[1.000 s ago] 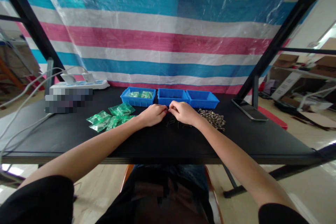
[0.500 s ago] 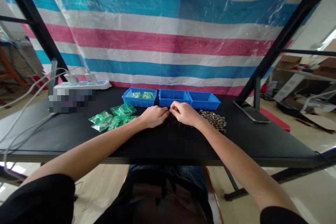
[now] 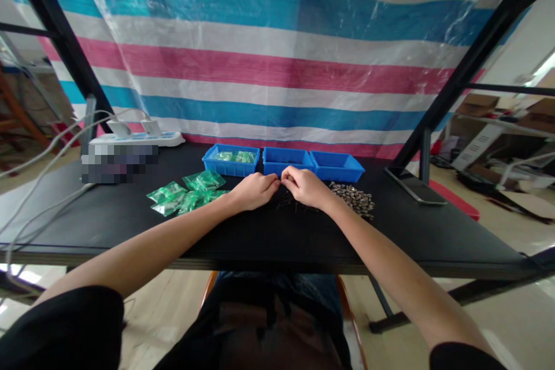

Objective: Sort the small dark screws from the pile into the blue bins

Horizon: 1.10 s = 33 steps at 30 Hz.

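My left hand [image 3: 257, 191] and my right hand [image 3: 303, 187] meet fingertip to fingertip over the black table, both closed in a pinch. Whatever sits between the fingers is too small to make out. Beneath and beside my right hand lie a few thin dark pieces, perhaps screws [image 3: 286, 201]. To its right spreads a heap of small shiny metal parts [image 3: 353, 199], partly covered by my wrist. Several green-and-clear plastic packets [image 3: 191, 192] lie left of my left hand, some behind the forearm.
Behind my hands stand three blue bins: the left bin [image 3: 230, 169] holds similar packets, beside the middle bin [image 3: 287, 154] and right bin [image 3: 338, 173]. A phone [image 3: 415, 187] lies at the right. A white power strip [image 3: 167, 139] with cables sits at the left.
My hands stay almost in the same place, fingertips together, with only a tiny shift of the fingers. The packets, bins and metal heap have not moved.
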### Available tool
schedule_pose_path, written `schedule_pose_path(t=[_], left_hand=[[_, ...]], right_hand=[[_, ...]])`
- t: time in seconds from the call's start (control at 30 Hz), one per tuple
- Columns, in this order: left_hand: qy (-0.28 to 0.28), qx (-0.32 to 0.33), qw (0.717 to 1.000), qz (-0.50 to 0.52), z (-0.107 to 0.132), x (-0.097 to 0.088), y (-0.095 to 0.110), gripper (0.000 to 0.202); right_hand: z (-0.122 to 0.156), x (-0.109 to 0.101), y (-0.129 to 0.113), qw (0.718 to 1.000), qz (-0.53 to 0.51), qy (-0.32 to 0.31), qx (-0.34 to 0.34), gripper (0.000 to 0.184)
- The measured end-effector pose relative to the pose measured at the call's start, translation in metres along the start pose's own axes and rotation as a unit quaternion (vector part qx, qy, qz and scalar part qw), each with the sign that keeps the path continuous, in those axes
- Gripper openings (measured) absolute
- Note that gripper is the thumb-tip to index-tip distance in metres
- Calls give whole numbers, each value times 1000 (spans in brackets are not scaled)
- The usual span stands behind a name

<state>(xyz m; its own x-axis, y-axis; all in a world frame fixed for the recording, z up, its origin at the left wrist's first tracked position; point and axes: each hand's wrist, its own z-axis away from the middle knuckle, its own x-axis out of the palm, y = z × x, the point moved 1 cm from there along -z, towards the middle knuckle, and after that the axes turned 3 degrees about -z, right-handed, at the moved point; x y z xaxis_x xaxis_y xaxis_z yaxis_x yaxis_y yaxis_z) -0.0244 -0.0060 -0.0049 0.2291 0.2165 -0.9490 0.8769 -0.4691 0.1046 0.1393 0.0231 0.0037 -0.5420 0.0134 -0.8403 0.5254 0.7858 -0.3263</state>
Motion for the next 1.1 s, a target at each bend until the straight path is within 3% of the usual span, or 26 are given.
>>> schedule_pose_path(t=[0.13,0.23,0.5,0.8,1.1], left_hand=[[23,-4,1000,0,-1,-3,1,35],[11,-4,1000,-6,-1,-6,2,36],[-12,-2,1000,-2,1,-6,5,38],[-6,6,1000,-3,1,-7,5,35],[10,-25,1000,-7,1,-7,4,30]], right_hand=[[0,-1,0,1000,5,5,-3,12],[0,-2,0,1000,7,8,-2,16],[1,-5,-4,1000,-22,13,-12,7],[1,-5,-4,1000,-9,-8,-9,9],[0,-7,-5,999,30,21,2,16]])
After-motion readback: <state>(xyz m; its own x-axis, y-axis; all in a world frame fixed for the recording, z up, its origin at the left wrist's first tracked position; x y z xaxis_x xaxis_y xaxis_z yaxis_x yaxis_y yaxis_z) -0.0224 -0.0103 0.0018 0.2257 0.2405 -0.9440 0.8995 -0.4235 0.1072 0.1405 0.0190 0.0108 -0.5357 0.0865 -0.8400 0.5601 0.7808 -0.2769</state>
